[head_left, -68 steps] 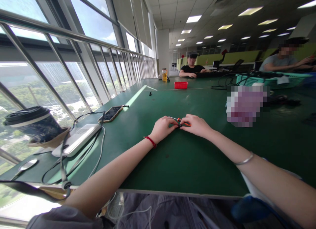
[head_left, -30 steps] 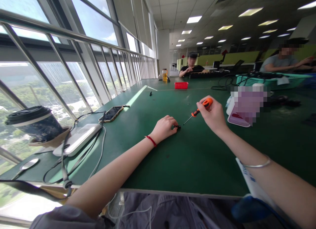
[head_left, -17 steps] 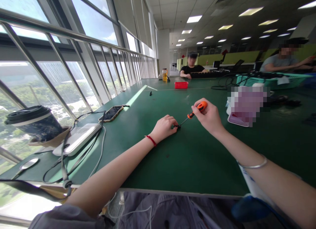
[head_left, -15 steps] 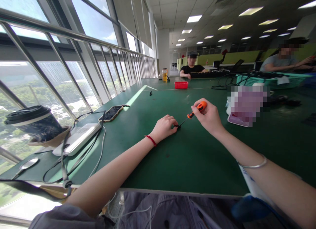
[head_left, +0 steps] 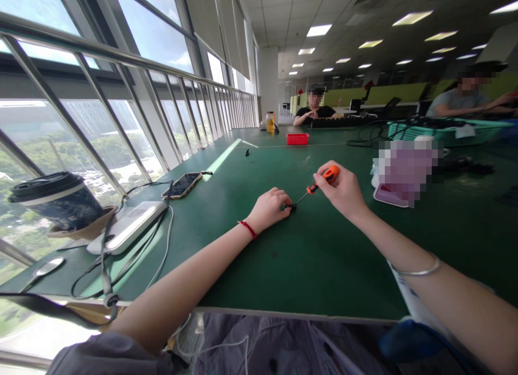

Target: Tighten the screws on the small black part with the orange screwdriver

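Gripping one screwdriver (head_left: pixel 312 189), the right hand (head_left: pixel 342 189) curls closed; to its left, the left hand (head_left: pixel 268 210) pinches one black piece (head_left: pixel 293 207).

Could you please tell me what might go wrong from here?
The screwdriver could slip: its tip is at the small black part, very near the fingertips of the left hand.
The part itself might twist or skid on the green table, as only the left fingers seem to steady it.
Less likely, the cup might spill onto the nearby white device if knocked.
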Action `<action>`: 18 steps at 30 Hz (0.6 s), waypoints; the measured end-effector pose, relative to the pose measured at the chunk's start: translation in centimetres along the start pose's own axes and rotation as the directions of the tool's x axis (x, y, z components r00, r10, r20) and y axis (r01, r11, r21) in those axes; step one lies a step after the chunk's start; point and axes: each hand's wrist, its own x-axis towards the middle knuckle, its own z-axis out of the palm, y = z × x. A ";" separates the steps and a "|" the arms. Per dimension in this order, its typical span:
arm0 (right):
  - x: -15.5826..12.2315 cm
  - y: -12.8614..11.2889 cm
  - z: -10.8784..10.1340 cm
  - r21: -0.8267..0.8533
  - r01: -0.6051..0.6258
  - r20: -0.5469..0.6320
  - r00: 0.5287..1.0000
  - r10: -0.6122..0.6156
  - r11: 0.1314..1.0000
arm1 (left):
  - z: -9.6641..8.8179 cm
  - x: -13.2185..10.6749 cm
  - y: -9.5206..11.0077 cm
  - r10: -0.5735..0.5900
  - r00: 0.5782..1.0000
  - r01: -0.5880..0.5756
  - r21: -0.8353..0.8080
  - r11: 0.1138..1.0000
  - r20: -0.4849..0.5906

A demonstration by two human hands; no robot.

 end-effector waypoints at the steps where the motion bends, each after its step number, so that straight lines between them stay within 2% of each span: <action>1: 0.0 0.0 0.0 -0.011 -0.002 -0.003 1.000 0.002 1.000 | 0.0 0.0 0.0 0.005 1.000 -0.005 0.000 1.000 -0.003; 7: -0.1 -0.4 -0.1 -0.039 0.011 0.003 1.000 -0.011 0.999 | 0.1 0.0 -0.1 0.021 1.000 -0.021 0.005 1.000 -0.014; 13: -0.4 -0.5 0.2 -0.079 -0.058 -0.002 0.998 0.058 0.995 | 0.0 0.0 0.0 0.021 1.000 -0.021 0.007 1.000 -0.010; 16: -0.4 -0.6 0.2 -0.142 -0.097 -0.046 0.995 0.091 0.985 | 0.0 0.0 0.0 0.020 1.000 -0.020 0.012 1.000 -0.004; 18: -0.4 -0.8 0.2 -0.141 -0.086 -0.040 0.996 0.081 0.986 | -0.1 0.0 0.0 0.020 1.000 -0.020 0.014 1.000 0.000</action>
